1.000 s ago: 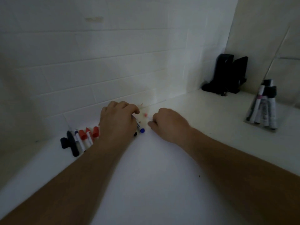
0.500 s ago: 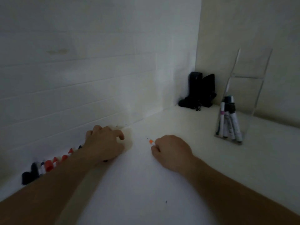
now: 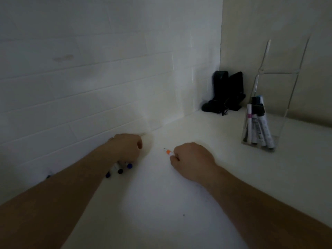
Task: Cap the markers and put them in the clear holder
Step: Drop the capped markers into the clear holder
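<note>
**Orange marker in the right hand, loose markers under the left**

A white brick wall [image 3: 107, 72] fills the left and far side of the view, meeting a plain beige wall [image 3: 269, 33] at the corner. Below them runs a white countertop [image 3: 152, 212].

The clear holder [image 3: 280, 87] stands at the right on the counter, near the beige wall, its tall transparent back rising well above its low front pocket. Several capped markers [image 3: 258, 126] stand upright and leaning inside it, white-barrelled with dark caps, one with a pink band.

A black object [image 3: 226, 92] sits in the corner where the two walls meet; its kind cannot be told in the dim light.

The left hand [image 3: 127, 148] lies knuckles-up by the base of the brick wall, fingers curled under; whether it grips anything cannot be told. Just below its wrist, a cluster of loose markers [image 3: 119, 168] lies on the counter, with blue and black ends showing.

The right hand [image 3: 192, 159] rests near the middle of the counter, well apart from the holder, fingers curled round an orange marker [image 3: 168, 151] whose uncapped tip points away to the left.
</note>
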The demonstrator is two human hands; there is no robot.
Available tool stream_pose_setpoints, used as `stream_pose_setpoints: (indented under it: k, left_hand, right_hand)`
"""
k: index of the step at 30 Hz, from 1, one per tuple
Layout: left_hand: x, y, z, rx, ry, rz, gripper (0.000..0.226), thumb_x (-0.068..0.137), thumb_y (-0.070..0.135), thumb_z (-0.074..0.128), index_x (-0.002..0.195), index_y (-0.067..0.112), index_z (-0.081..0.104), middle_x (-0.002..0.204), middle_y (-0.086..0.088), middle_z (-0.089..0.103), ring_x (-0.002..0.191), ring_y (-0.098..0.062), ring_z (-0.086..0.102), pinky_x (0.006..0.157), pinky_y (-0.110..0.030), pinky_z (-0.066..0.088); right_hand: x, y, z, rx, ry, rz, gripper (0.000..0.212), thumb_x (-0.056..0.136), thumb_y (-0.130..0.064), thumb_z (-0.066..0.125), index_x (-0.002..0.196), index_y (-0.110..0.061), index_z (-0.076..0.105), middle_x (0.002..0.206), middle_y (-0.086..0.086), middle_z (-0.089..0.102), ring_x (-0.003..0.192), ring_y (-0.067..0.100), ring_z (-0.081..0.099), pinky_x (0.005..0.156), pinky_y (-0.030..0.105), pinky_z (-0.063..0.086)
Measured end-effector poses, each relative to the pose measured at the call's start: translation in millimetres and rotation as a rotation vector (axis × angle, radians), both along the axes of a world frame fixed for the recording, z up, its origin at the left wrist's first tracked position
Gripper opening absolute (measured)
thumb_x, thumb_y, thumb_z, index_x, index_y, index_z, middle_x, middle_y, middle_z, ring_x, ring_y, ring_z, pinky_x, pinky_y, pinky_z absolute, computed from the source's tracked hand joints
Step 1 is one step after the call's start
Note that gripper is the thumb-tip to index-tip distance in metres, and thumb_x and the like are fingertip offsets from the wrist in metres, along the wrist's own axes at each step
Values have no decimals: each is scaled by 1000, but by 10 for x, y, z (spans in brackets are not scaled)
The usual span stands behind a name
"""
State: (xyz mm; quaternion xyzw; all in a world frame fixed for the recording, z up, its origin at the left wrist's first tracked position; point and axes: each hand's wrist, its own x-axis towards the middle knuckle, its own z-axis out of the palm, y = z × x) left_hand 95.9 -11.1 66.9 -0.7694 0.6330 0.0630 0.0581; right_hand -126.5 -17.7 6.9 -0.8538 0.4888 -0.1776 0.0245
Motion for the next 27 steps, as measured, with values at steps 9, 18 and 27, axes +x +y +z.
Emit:
stream_pose_setpoints:
  k: [9, 18, 27]
  left_hand:
    - [-435, 333, -405, -591, 732, -177, 22, 102, 23, 50, 96, 34, 68, 89, 13, 63, 76, -4, 62, 65, -18, 45]
    - [-424, 446, -494, -722, 1100, -46, 14, 91, 6, 67, 97, 17, 74, 84, 4, 74, 71, -4, 66, 65, -11, 48]
    - [-393, 415, -567, -738, 1022, -66, 22, 90, 6, 69, 102, 24, 74, 81, 11, 72, 73, 3, 65, 75, -14, 51]
  right_hand:
    - [-35, -113, 64, 44, 203, -103, 22, 102, -14, 48, 122, -5, 50, 117, 15, 62, 102, 32, 63, 70, 32, 37]
    - [-151, 32, 229, -33, -101, -62, 8, 105, -26, 40, 99, -21, 39, 79, -1, 51, 62, 16, 48, 49, 32, 32]
    - [-173, 25, 164, -261, -127, 176, 20, 103, -45, 39, 100, -28, 50, 85, -6, 50, 75, 20, 49, 60, 35, 42]
